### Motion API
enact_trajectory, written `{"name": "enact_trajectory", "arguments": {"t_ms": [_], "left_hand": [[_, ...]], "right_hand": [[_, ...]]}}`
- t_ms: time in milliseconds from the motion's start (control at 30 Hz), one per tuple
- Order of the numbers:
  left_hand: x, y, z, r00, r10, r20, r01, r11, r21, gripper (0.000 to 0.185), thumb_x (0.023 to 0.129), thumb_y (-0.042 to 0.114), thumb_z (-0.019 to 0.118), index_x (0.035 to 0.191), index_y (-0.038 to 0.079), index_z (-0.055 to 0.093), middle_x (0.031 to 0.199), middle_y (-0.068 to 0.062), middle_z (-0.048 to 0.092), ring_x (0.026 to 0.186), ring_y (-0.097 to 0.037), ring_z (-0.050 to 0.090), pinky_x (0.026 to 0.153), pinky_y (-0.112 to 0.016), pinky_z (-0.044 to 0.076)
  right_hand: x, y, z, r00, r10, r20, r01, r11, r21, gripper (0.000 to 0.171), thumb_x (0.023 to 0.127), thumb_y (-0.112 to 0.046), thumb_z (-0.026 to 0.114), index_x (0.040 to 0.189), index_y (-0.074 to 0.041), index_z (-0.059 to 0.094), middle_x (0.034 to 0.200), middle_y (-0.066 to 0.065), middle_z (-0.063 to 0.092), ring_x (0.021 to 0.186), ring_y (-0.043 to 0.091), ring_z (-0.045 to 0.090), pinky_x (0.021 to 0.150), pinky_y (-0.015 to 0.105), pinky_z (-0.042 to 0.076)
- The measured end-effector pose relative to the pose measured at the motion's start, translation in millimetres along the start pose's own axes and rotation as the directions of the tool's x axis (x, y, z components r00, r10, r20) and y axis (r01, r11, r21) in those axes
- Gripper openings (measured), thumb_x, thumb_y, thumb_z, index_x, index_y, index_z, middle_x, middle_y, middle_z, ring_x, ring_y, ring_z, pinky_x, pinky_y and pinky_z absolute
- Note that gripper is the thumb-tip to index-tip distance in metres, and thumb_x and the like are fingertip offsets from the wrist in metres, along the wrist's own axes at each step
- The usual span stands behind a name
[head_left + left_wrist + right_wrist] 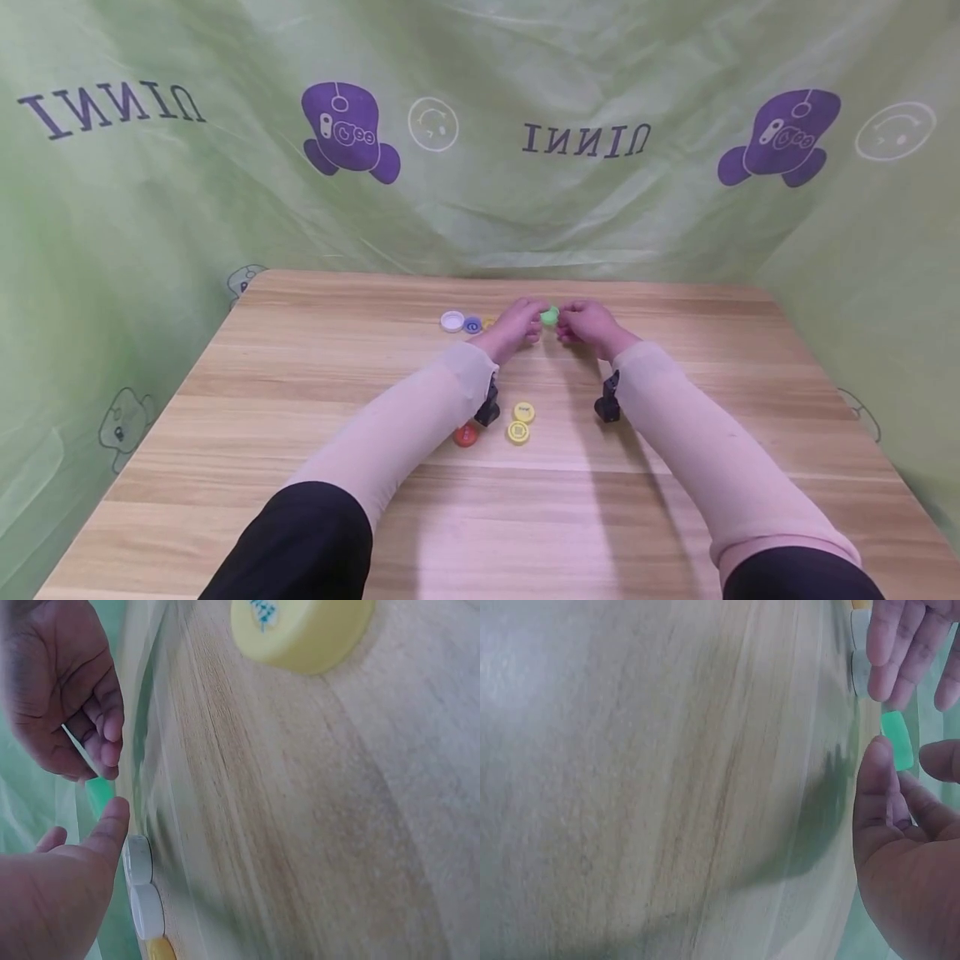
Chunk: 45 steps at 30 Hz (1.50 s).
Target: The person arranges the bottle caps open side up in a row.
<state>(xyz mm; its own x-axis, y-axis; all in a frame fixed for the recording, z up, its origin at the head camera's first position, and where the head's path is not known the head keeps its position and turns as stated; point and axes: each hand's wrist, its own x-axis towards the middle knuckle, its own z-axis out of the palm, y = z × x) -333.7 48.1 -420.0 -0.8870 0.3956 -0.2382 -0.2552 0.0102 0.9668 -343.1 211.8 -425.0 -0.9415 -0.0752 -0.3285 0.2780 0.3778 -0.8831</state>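
A green bottle cap [550, 316] is held up between my two hands near the table's far edge. My right hand [591, 322] pinches it at its fingertips, with the other fingers bent beneath. On the other side, my left hand [517, 321] has its thumb and fingers spread apart, fingertips right at the cap. From the right wrist, the cap [898, 741] shows edge-on, above the right fingers [876, 769] and just below the left ones [885, 675].
In a row at the back left lie a white cap [452, 321], a blue one [472, 325] and a partly hidden yellow one [488, 322]. Two yellow caps [518, 432] and a red cap [466, 435] lie nearer. A green curtain [480, 225] hangs behind the table.
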Motion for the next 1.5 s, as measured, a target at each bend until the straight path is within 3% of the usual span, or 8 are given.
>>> {"name": "enact_trajectory", "arguments": {"t_ms": [400, 667, 967, 1167, 1333, 1500], "left_hand": [[-1.2, 0.0, -1.6, 0.999, -0.034, 0.029, 0.035, 0.999, -0.013, 0.048, 0.102, 0.025, 0.045, 0.142, 0.001, 0.037, 0.146, -0.023, 0.034, 0.131, -0.036, 0.039, 0.107, -0.041, 0.039], [-5.1, 3.9, -6.3, 1.000, 0.021, -0.014, -0.021, 1.000, 0.020, 0.046, 0.103, 0.022, 0.039, 0.141, -0.004, 0.039, 0.146, -0.025, 0.036, 0.132, -0.037, 0.039, 0.107, -0.043, 0.039], [-13.3, 0.4, -23.4, 0.999, 0.019, -0.032, -0.019, 1.000, -0.013, 0.044, 0.103, 0.019, 0.040, 0.139, -0.007, 0.039, 0.137, -0.028, 0.039, 0.127, -0.039, 0.042, 0.106, -0.045, 0.040], [-30.9, -8.2, -32.9, 1.000, -0.010, -0.013, 0.011, 0.996, 0.086, 0.039, 0.101, 0.017, 0.045, 0.132, -0.006, 0.043, 0.133, -0.027, 0.045, 0.121, -0.038, 0.047, 0.100, -0.044, 0.046], [-48.6, -13.8, -39.1, 0.996, -0.073, 0.040, 0.059, 0.956, 0.287, 0.033, 0.096, 0.015, 0.055, 0.124, -0.002, 0.049, 0.117, -0.021, 0.056, 0.102, -0.031, 0.057, 0.088, -0.038, 0.053], [-62.9, -14.8, -40.7, 0.980, -0.137, 0.144, 0.043, 0.855, 0.517, 0.030, 0.094, 0.017, 0.060, 0.118, 0.001, 0.053, 0.102, -0.015, 0.062, 0.090, -0.025, 0.062, 0.084, -0.035, 0.053]], "right_hand": [[0, -1, 2, 0.999, 0.027, 0.044, -0.023, 0.996, -0.090, 0.043, 0.098, -0.012, 0.047, 0.136, 0.008, 0.044, 0.095, 0.012, 0.059, 0.074, 0.014, 0.057, 0.070, 0.022, 0.054], [0, -3, 4, 0.999, 0.033, 0.036, -0.029, 0.994, -0.108, 0.044, 0.098, -0.011, 0.045, 0.138, 0.009, 0.042, 0.098, 0.014, 0.058, 0.075, 0.013, 0.057, 0.068, 0.021, 0.054], [-2, -3, 6, 0.999, 0.033, 0.041, -0.028, 0.993, -0.114, 0.044, 0.100, -0.011, 0.044, 0.139, 0.009, 0.040, 0.100, 0.017, 0.060, 0.079, 0.016, 0.058, 0.073, 0.024, 0.055], [-10, 0, 7, 0.997, 0.028, 0.068, -0.022, 0.996, -0.089, 0.041, 0.100, -0.006, 0.044, 0.138, 0.009, 0.040, 0.100, 0.018, 0.059, 0.082, 0.019, 0.058, 0.074, 0.027, 0.053], [-21, 1, 12, 0.993, -0.014, 0.118, 0.033, 0.987, -0.157, 0.038, 0.096, -0.004, 0.046, 0.131, 0.010, 0.045, 0.093, 0.017, 0.061, 0.080, 0.021, 0.057, 0.074, 0.029, 0.052], [-36, 2, 17, 0.978, -0.038, 0.204, 0.092, 0.960, -0.266, 0.039, 0.090, -0.006, 0.053, 0.127, 0.006, 0.051, 0.093, 0.015, 0.064, 0.082, 0.022, 0.058, 0.075, 0.032, 0.051]]}}
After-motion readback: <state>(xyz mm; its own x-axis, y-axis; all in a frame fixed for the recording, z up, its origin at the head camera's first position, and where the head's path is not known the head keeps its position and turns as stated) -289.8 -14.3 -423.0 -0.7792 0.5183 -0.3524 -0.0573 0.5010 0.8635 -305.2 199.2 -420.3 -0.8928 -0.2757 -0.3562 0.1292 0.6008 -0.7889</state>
